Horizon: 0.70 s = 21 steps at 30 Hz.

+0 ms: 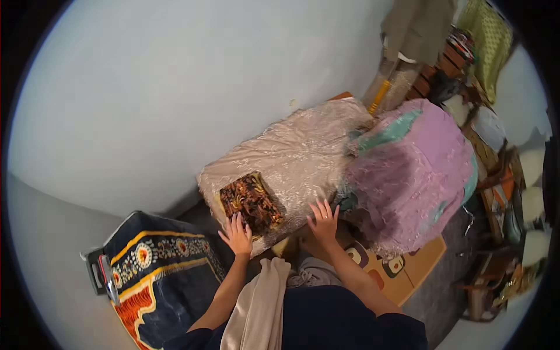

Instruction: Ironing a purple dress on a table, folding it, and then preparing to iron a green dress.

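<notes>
A low surface is covered by a beige, shiny embroidered cloth (291,151). On its near left part lies a folded dark cloth (251,201) with a gold and rust floral pattern. My left hand (237,236), fingers outstretched, rests at the near edge of the folded cloth. Palm down with fingers spread, my right hand (324,220) is at the near edge of the beige cloth, to the right of the folded one. It wears a ring and holds nothing. A pink-purple garment (431,157) with teal fabric showing is heaped just right of the beige cloth.
At left, a navy patterned blanket (181,303) drapes over something, with what looks like a clothes iron (108,280) at its edge. A patterned orange mat (402,271) lies below the garment. Shoe shelves (496,227) stand at right; brown clothes (417,29) hang behind. A pale wall rises beyond.
</notes>
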Each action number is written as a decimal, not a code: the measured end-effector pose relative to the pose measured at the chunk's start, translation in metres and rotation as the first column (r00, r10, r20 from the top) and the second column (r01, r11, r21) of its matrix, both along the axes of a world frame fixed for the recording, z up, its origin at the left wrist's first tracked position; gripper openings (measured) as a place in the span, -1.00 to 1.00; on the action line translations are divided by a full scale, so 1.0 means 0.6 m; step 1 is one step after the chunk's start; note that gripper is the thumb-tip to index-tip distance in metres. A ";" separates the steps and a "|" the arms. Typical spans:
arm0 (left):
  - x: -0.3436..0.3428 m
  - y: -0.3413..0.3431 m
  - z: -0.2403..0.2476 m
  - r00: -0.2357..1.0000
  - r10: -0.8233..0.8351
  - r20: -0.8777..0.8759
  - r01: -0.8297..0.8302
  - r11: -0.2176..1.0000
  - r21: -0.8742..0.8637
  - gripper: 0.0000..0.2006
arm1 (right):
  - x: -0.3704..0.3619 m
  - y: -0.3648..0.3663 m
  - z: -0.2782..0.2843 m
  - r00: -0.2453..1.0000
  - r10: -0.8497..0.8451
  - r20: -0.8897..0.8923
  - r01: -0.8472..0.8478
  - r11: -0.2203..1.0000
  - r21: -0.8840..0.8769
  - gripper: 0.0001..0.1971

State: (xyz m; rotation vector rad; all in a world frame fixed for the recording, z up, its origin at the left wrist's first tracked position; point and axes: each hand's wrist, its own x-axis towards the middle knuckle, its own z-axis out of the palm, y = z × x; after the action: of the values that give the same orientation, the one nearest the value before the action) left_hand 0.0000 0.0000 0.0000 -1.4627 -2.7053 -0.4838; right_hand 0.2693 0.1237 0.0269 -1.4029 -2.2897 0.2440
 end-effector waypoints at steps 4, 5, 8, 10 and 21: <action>0.063 0.145 0.090 0.962 -0.205 -0.180 0.237 0.955 0.180 -0.52 | 0.000 0.048 0.092 0.981 -0.183 -0.059 0.192 0.933 0.303 -0.64; 0.097 0.171 0.105 0.951 -0.238 -0.197 0.280 0.933 0.224 -0.53 | 0.023 0.057 0.112 0.973 -0.221 -0.074 0.233 0.923 0.307 -0.67; 0.176 0.259 0.146 0.913 -0.370 -0.171 0.407 0.851 0.332 -0.52 | 0.089 0.088 0.156 0.925 -0.368 -0.095 0.374 0.838 0.398 -0.69; 0.231 0.320 0.169 0.878 -0.450 -0.164 0.478 0.798 0.367 -0.55 | 0.146 0.112 0.180 0.879 -0.464 -0.113 0.457 0.749 0.480 -0.64; 0.624 0.592 0.346 0.749 -0.620 -0.234 0.596 0.476 0.647 -0.51 | 0.523 0.224 0.362 0.606 -0.760 -0.235 0.731 0.415 0.542 -0.54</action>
State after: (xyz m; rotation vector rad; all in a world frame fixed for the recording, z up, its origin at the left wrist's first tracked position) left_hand 0.3742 0.3551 0.2078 -2.0585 -1.5305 -1.3687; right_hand 0.5833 0.2583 0.2443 -1.8736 -1.2974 -0.7522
